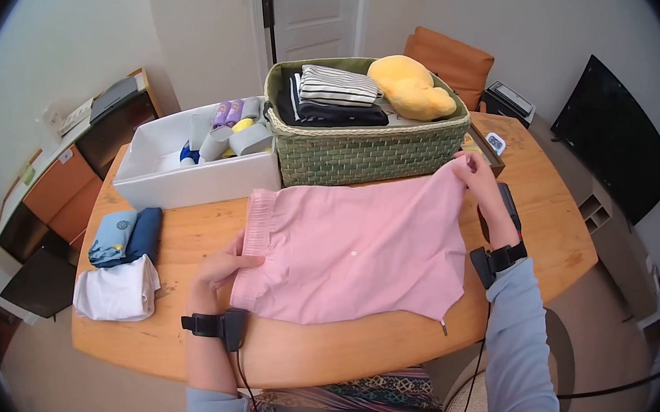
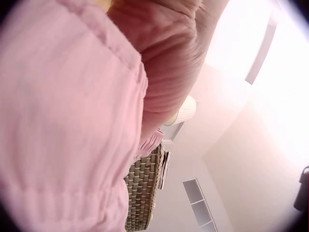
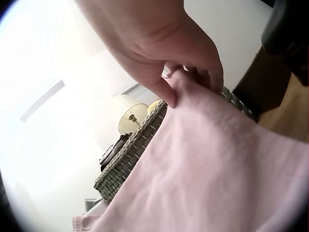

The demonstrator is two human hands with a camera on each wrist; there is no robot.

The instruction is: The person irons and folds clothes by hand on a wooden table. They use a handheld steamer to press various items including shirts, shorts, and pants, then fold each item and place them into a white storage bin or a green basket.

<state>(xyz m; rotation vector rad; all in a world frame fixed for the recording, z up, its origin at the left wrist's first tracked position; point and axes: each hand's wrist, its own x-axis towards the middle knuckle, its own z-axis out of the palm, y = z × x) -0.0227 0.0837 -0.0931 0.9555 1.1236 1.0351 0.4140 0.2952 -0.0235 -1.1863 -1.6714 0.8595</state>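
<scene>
Left hand (image 1: 222, 265) pinches the pink shorts (image 1: 354, 248) at seven o'clock, right hand (image 1: 481, 182) at one; spread flat, folding not yet begun.

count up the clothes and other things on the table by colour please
Pink: 1, shorts held by left hand and right hand
Blue: 2, folded pieces
White: 1, folded piece
Green: 1, basket
White: 1, bin
Total: 6

Grey-blue sleeves, black wrist straps
</scene>
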